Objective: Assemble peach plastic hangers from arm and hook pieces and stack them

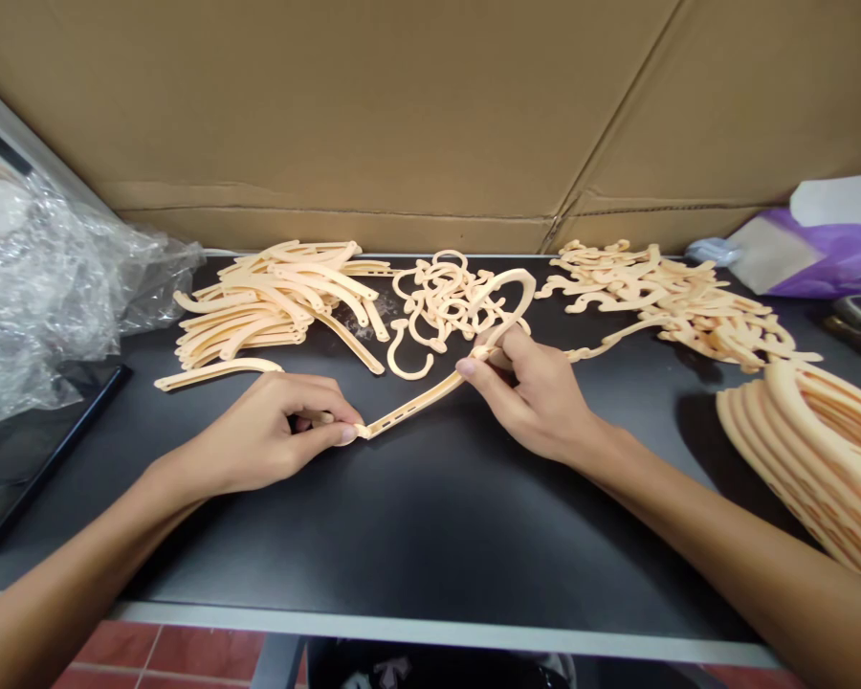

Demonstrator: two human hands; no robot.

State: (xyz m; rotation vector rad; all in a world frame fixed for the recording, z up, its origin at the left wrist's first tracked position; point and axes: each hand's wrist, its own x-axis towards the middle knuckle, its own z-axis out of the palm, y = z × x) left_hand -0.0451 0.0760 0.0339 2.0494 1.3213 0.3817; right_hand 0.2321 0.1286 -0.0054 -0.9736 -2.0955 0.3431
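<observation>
on black tabletop (pixel 430 536), hanger parts (pixel 273 306), cardboard (pixel 330 115) behind

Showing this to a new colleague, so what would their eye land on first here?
Front and centre, the left hand and right hand pinch a slotted peach plastic strip above the black tabletop. Behind them lie loose heaps of curved peach strips and hooks. At the right edge sits a stack of curved peach pieces, while bubble wrap bunches at the left.
</observation>
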